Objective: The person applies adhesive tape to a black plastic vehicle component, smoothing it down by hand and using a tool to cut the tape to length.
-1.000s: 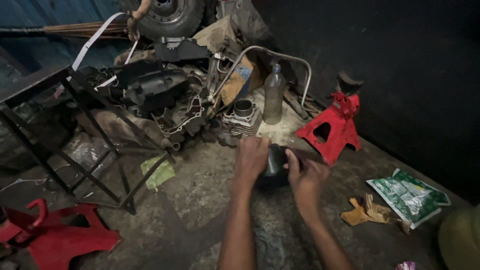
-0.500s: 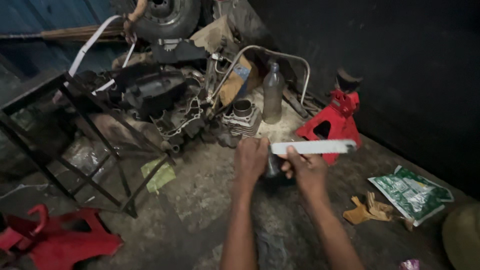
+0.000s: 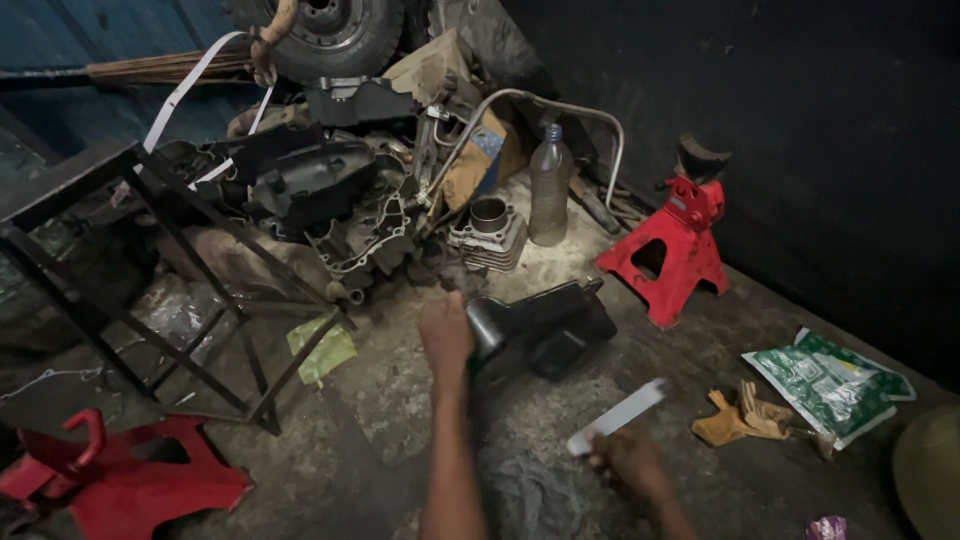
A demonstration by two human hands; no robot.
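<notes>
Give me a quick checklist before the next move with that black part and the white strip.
1. Left hand gripping the black part: ok, at its metal end.
2. Right hand holding the white strip: ok.
3. Strip apart from the part: ok, a gap shows.
4. Black part resting on the floor or lifted: cannot tell.
5. Red jack stand apart from the part: ok.
6. Lighting on the work: not ok, dim.
</notes>
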